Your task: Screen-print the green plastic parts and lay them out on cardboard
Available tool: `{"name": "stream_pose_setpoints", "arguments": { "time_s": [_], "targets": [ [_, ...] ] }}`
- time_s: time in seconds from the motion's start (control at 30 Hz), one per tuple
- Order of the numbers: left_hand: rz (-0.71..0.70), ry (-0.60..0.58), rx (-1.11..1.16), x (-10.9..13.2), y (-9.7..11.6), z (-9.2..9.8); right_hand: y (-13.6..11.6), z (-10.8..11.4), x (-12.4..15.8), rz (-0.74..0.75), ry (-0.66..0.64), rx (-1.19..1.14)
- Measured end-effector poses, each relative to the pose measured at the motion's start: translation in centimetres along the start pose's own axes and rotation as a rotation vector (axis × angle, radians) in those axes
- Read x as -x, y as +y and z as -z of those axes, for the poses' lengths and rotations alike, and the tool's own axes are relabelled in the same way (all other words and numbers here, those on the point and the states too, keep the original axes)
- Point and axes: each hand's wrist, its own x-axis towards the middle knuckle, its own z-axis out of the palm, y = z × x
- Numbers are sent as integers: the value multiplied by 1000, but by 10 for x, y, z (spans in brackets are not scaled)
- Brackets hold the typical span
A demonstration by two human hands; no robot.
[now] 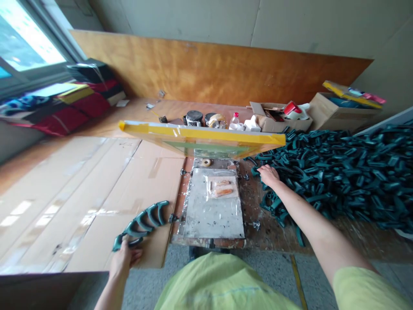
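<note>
My left hand (124,254) is closed around a dark green curved plastic part (117,242), at the near end of a row of like parts (151,217) lying on the cardboard. My right hand (269,174) reaches to the left edge of a big heap of the same green parts (342,172). Its fingers are pinched on one green part (255,171), mostly covered by the hand. Between my hands lies a grey metal plate (200,215) bearing a small pad with orange-brown pieces (223,189).
A screen frame edged in yellow tape (206,134) stands tilted up behind the plate. Flattened cardboard (106,181) covers the left side. Behind are jars (194,117), a red-capped bottle (235,118) and open cartons (335,112). Clamp knobs (174,218) stick out beside the plate.
</note>
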Motion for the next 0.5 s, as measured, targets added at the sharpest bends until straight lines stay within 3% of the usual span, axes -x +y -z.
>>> {"name": "stream_pose_setpoints", "arguments": {
  "time_s": [0.13,0.3,0.5],
  "targets": [
    [-85,43,-83,6,-2,3,-9,-14,-8,-15,-28,61],
    [-93,129,-127,11,-9,5,-3,-28,-19,7,12,148],
    [-149,174,-241,16,2,5,3,-33,-25,-7,93,153]
  ]
}}
